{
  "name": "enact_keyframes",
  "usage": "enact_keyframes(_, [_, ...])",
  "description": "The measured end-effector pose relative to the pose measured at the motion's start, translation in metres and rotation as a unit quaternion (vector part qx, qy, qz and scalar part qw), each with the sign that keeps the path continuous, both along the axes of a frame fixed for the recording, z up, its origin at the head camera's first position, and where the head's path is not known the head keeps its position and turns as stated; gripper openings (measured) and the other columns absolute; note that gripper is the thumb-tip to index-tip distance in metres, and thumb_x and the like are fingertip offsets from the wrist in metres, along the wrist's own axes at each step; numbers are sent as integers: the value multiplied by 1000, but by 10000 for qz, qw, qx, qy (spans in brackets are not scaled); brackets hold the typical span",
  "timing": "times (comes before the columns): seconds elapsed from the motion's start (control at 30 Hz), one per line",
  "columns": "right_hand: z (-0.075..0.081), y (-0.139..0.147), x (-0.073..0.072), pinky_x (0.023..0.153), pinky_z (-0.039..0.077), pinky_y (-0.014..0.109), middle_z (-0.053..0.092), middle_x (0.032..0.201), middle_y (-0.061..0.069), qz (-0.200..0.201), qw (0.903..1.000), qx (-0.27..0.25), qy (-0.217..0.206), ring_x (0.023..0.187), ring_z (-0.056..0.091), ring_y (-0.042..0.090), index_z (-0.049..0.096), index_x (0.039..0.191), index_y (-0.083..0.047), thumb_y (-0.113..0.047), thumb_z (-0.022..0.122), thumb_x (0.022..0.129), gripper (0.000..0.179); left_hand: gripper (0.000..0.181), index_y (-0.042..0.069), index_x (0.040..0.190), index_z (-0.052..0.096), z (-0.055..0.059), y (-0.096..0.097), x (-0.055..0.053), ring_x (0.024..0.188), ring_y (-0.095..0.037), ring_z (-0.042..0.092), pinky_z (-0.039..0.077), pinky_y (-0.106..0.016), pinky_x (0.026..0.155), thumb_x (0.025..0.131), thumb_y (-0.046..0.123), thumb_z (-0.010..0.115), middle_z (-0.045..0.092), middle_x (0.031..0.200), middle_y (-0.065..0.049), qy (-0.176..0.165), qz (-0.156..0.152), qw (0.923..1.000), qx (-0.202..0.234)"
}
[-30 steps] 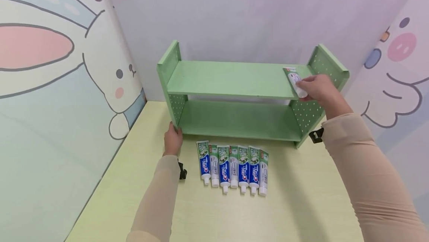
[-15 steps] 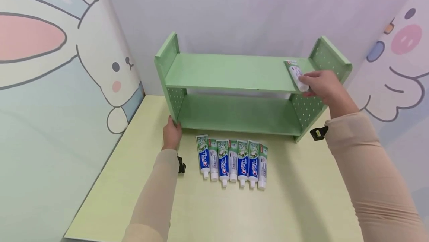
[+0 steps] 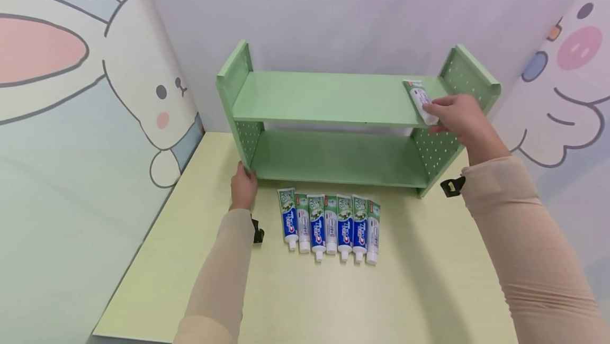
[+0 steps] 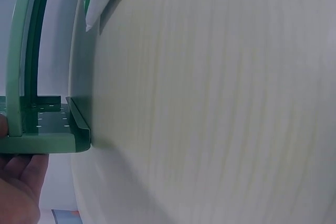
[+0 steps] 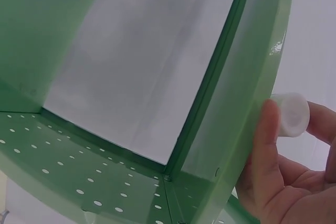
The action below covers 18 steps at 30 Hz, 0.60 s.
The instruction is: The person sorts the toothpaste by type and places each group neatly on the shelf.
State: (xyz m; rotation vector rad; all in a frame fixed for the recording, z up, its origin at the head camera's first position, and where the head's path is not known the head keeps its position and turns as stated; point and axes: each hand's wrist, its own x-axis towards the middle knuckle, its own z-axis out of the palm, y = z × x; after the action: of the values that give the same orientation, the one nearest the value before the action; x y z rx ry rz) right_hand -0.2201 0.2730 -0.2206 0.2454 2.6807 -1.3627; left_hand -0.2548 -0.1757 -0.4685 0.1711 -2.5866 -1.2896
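Note:
A green two-tier shelf rack [image 3: 324, 98] stands on the table. On its upper board, near the right end, lies a white and green toothpaste tube [image 3: 420, 99], cap toward the front. My right hand [image 3: 457, 116] pinches that tube by its cap end; in the right wrist view the white cap [image 5: 294, 115] shows between the fingers at the board's front edge. At the rack's lower left corner my left hand [image 3: 243, 189] grips the side panel [image 4: 44, 142]. Several toothpaste tubes [image 3: 317, 227], blue-green and white-green, lie in a row before the rack, caps toward me.
The pale yellow table [image 3: 305, 301] extends in front of the rack and to both sides. A plain wall [image 3: 333, 16] rises close behind it. Cartoon-painted walls flank the table at left [image 3: 52, 201] and right. Perforated end panels [image 3: 431, 151] bound the rack's boards.
The head view has tilted slightly, so the whole scene sits a little higher in it. Both hands and the toothpaste tube have barely moved relative to the rack.

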Motion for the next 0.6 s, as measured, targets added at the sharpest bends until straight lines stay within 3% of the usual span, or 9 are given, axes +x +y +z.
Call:
enact_keyframes(0.17, [-1,0,6,109,22,55,30,148,32,69,9998,-64,170,72,66,1,21,151,5,-41,55,98,78,37,1,138,39,1,-1,0,114,-40,57,48,-50,91,103,13,45,57,126,-27,-26,2,10000,4])
enact_keyframes(0.6, [-5,-4,34,105,27,60,31,148,32,262,9977,267,558,67,62,-4,16,153,4,-42,57,97,83,34,2,136,40,-2,1,1,106,-37,61,51,-48,84,104,15,43,59,123,-26,-96,54,9999,103])
